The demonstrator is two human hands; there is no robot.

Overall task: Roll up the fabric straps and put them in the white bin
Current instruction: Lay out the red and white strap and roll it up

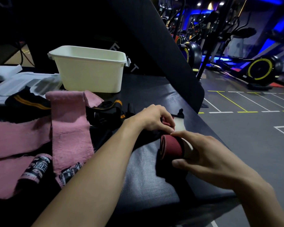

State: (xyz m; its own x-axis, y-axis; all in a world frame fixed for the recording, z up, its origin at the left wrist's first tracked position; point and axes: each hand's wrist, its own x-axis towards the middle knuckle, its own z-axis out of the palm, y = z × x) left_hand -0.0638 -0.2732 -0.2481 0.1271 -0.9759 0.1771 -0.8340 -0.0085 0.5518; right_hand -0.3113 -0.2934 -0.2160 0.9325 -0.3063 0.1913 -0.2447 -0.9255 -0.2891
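Observation:
A dark red fabric strap (pixel 170 147) lies partly rolled on the black bench pad (pixel 147 181), its white end still flat beyond the roll. My right hand (pixel 203 154) grips the roll between thumb and fingers. My left hand (pixel 152 118) pinches the unrolled part of the same strap just behind the roll. The white bin (pixel 90 74) stands upright further back on the pad; its inside is hidden from here. Pink straps (pixel 69 128) lie spread out at the left, two with black printed ends (pixel 39 167).
Black straps with orange stripes (pixel 108 110) are heaped between the pink ones and my hands. White foam trays (pixel 15 84) sit at the back left. The bench's slanted black backrest (pixel 162 46) rises behind. Exercise bikes (pixel 259 69) stand across the gym floor to the right.

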